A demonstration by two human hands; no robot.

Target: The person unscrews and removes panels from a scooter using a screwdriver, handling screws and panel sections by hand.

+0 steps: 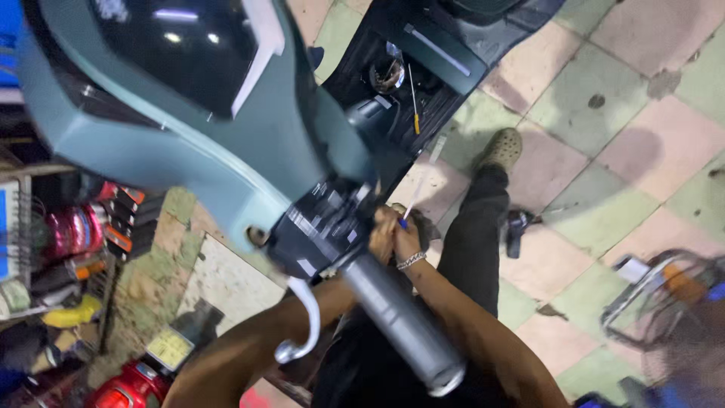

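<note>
Two hands bunched up together right under the scooter's switch housing (321, 227), just where the grey grip (400, 321) starts. The right hand (408, 240) has its fingers curled tight around a thin tool (420, 185) with a blue bit at the hand and a pale shaft that sticks up and away toward the footboard (453, 45). Looks like a small screwdriver, but it's blurry so don't quote me. There's a metal bracelet (411, 261) on that wrist. The left hand (383, 234) is pressed right against the right one and sits against the underside of the housing; its fingers look folded in, but whether they're actually pinching anything I can't tell, since the housing and the other hand cover most of it.

The grip runs down toward the bottom of the shot with a silver brake lever (306, 325) curving off beside it. Above that is the teal handlebar cover (189, 151) with the dark glossy panel (181, 45).

On the footboard lies a yellow-handled screwdriver (414, 102), well apart from the hands, next to a round opening (387, 74). Below everything you can see the person's dark trouser leg (472, 234) and shoe (500, 149) on the pink and green floor tiles (619, 98). A small dark thing (517, 227) lies on the tiles beside the leg.
</note>
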